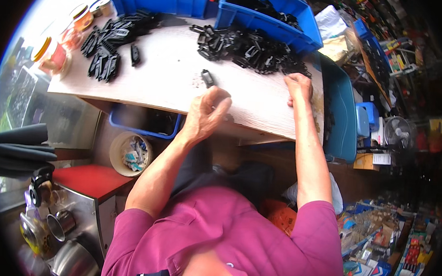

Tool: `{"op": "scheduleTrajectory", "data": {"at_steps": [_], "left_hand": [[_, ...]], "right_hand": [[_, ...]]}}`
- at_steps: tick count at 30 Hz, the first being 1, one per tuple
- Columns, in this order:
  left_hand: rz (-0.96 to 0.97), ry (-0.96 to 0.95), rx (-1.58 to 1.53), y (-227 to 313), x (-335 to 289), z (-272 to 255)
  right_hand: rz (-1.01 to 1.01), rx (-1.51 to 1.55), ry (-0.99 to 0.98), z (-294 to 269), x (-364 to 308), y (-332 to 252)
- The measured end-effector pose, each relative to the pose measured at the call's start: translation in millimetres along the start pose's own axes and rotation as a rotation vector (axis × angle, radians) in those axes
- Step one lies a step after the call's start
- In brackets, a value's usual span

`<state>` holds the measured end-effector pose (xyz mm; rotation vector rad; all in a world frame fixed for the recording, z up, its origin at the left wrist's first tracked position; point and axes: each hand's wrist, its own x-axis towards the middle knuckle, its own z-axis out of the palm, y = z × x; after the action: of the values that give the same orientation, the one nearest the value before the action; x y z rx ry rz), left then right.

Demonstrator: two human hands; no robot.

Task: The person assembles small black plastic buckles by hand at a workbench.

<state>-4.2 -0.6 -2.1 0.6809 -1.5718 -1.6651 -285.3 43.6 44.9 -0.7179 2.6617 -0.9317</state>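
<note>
My left hand [208, 114] is over the front middle of the pale table, its fingers curled down. A small black plastic part [207, 78] sticks out beyond the fingertips, which close on its near end. Farther right, my right hand [300, 88] is at the near right edge of a heap of black plastic parts [256, 50]. Its fingers are bent and pressed together; whatever they pinch is hidden. At the left of the table, similar black parts [104, 66] lie in a stack, with one single black part [135, 55] just beside it.
Two blue bins stand along the back, the left bin [161, 3] and the right bin [308, 34], which holds black parts. Jars [49, 54] line the left edge. A teal bin [341, 110] adjoins the right side. Below are a waste bucket [114, 154] and a red-topped cabinet [89, 179].
</note>
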Motion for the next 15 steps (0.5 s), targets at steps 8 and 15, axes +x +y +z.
{"op": "scheduleTrajectory", "data": {"at_steps": [8,15], "left_hand": [[0.126,0.043,0.196,6.9,-2.1,0.9],[0.204,0.027,0.178,12.1,14.9,17.7]], "right_hand": [[0.140,0.562,-0.329,-11.1,-22.1,12.1],[-0.028,0.827,-0.745,18.6,-89.5,-5.7]]}}
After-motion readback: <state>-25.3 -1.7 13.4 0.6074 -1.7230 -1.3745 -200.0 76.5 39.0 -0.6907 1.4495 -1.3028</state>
